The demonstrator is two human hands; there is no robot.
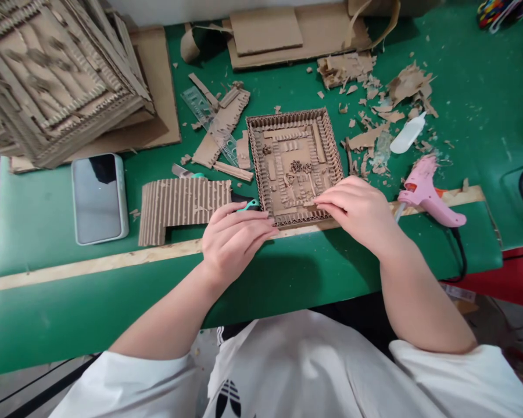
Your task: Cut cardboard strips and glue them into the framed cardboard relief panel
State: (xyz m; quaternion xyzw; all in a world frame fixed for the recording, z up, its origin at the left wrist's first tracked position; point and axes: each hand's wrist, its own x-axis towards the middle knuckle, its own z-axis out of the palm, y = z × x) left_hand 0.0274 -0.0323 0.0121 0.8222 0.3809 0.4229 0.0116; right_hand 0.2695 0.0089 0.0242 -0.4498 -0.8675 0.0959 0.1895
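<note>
A square cardboard relief panel [295, 111] with a raised corrugated border lies in front of me, small cut strips and curled bits set inside it. My right hand [359, 212] reaches over its lower right part, thumb and fingertips pinched on a small cardboard strip [308, 204]. My left hand [237, 235] rests at the panel's lower left corner, fingers stretched out and touching the border. Just above those fingers is a teal-and-black handle [251, 204]; what tool it belongs to is unclear. Beside it lies a ribbed piece of corrugated cardboard [181, 203].
A pink glue gun [433, 194] and a white bottle [408, 132] lie right, near torn cardboard scraps [412, 84]. A clear ruler [207, 119] lies among offcuts. Left are a phone [99, 200] and stacked cardboard panels [61, 75]. Cardboard sheets [265, 32] lie behind.
</note>
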